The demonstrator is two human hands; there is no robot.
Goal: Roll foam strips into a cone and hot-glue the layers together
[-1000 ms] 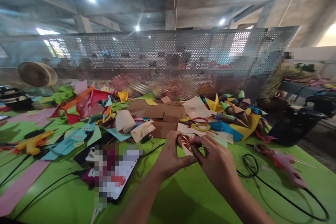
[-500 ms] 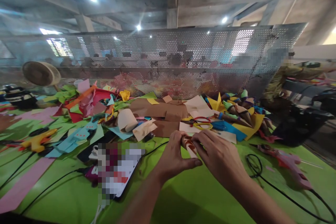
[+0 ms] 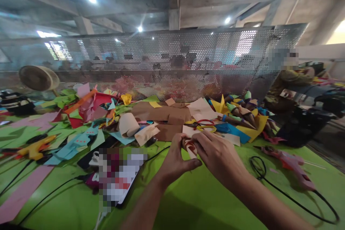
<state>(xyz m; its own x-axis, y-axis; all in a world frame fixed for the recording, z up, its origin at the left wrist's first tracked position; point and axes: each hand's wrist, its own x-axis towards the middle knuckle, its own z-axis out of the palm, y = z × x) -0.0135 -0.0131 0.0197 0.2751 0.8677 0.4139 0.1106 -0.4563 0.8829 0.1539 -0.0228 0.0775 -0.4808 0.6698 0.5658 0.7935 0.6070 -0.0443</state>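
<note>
1. Two hands meet above the near half of the green desk (image 3: 194, 205). The left hand (image 3: 172, 167) is curved, its thumb set apart from the fingers, and holds a small curled piece (image 3: 191, 148) with white and brown stripes. The right hand (image 3: 221, 160) is narrow, its fingers bunched on the right side of the piece; the fingertips are partly hidden.
2. The piece sits between both hands, raised off the desk. Caution: it appears to be paper; uneven finger pressure could crease it, and a loose hold could let the curl spring open.
3. To the left lies a phone (image 3: 128, 181), beside a purple block (image 3: 93, 179) with a cable. Caution: a leftward sweep of the forearm could push the phone or drag the cable.
4. To the right lies a pink glue gun (image 3: 292, 167), its cord looped near the right forearm. Caution: snagging the loop could pull the tool. Whether the nozzle is hot cannot be told.
5. Beyond the hands lie scissors (image 3: 207, 128) with red and yellow handles, and brown sheets (image 3: 151, 111). Caution: reaching across could scatter loose sheets.
6. Farther right are heaped paper cones (image 3: 249, 118).
7. Behind these stand a fan (image 3: 37, 78), at left, and a perforated screen (image 3: 172, 52). Caution: airflow, if the fan runs, could shift light paper.
</note>
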